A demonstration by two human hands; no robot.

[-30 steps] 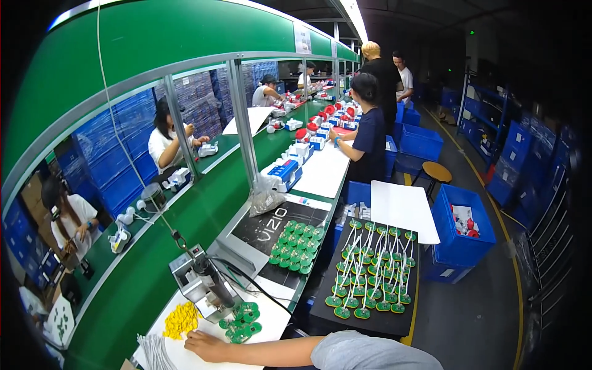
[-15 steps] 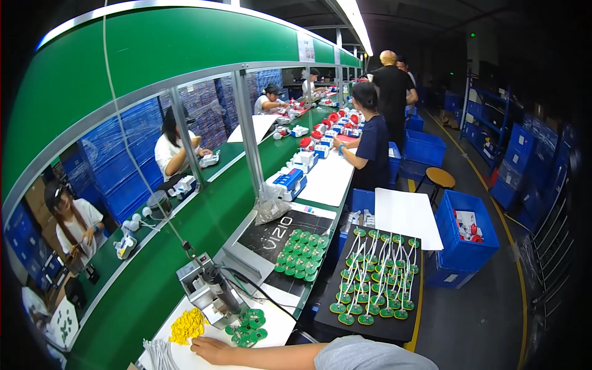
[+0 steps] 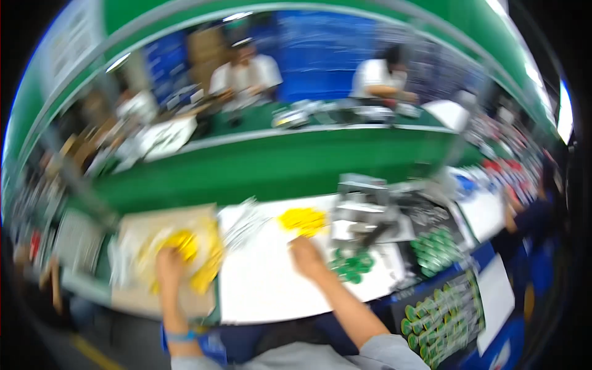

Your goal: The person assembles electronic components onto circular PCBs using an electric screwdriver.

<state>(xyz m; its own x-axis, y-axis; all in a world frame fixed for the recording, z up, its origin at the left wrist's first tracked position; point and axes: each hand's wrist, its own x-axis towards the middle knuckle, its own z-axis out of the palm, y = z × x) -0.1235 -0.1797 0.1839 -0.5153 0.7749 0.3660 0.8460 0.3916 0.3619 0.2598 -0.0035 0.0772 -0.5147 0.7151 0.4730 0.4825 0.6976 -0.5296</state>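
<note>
The whole picture is smeared by motion. My left hand (image 3: 169,266) is over a cardboard box (image 3: 132,229) at the left, by a clear plastic bag with small yellow parts (image 3: 206,271); its fingers are too blurred to read. On the white work sheet (image 3: 262,290), my right hand (image 3: 306,258) lies just in front of a pile of yellow parts (image 3: 302,220). Its fingers look bent, but blur hides whether anything is in them. White wires (image 3: 246,222) lie between the box and this pile. Right of my right hand are round green circuit boards (image 3: 351,265).
A grey metal bench machine (image 3: 361,213) stands behind the green boards. More boards sit in rows on a black panel (image 3: 435,250), and others with wires on a dark board (image 3: 441,317) at lower right. Co-workers sit across the green conveyor (image 3: 265,169) and at both sides.
My view has swung left and down. My left hand now shows over the box of yellow parts; my right hand is still near the yellow pile.
</note>
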